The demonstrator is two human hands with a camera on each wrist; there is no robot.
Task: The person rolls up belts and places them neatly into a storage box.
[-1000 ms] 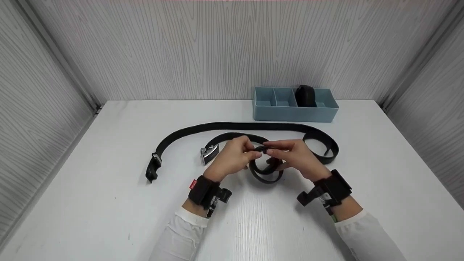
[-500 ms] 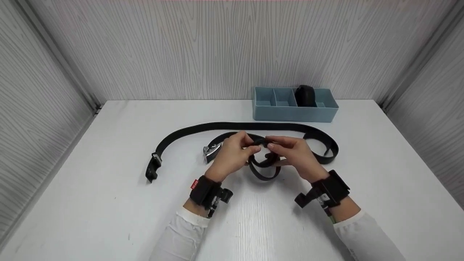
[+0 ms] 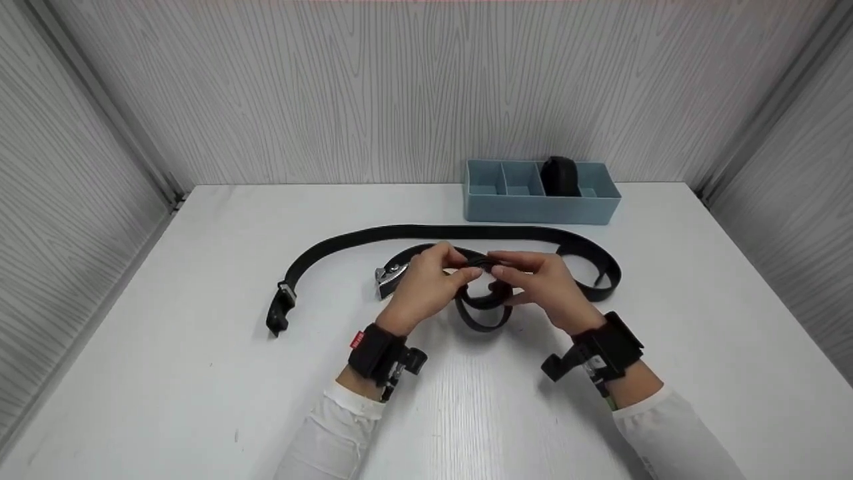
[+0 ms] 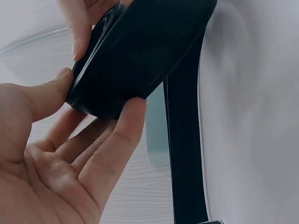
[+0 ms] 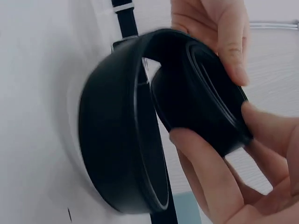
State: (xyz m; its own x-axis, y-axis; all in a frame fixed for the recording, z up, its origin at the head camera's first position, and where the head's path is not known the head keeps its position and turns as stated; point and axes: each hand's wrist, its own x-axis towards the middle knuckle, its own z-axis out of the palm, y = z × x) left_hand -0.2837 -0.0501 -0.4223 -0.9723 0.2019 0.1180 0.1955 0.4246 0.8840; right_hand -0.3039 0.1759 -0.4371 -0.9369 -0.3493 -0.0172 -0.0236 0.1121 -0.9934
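Note:
A black belt is partly rolled into a coil (image 3: 486, 304) between my two hands, above the table. My left hand (image 3: 425, 288) pinches the coil's left side between thumb and fingers. On the opposite side my right hand (image 3: 552, 292) pinches it too. Several wound layers show in the right wrist view, with a wider loose loop (image 5: 112, 135) hanging beside them. The belt's silver buckle (image 3: 390, 281) lies just left of my left hand, which partly covers it. Close up in the left wrist view, the fingertips press the coil's flat outer face (image 4: 126, 56).
A second black belt (image 3: 460, 232) lies stretched behind the hands, its buckle (image 3: 286, 293) at the left and its other end looped at the right. Farther back stands a blue divided box (image 3: 543, 209) with a rolled black belt (image 3: 561, 177) in one compartment.
Both hands have shifted slightly away from the body with the coil. The loose loop looks a little smaller, and the held belt's buckle has slid slightly right.

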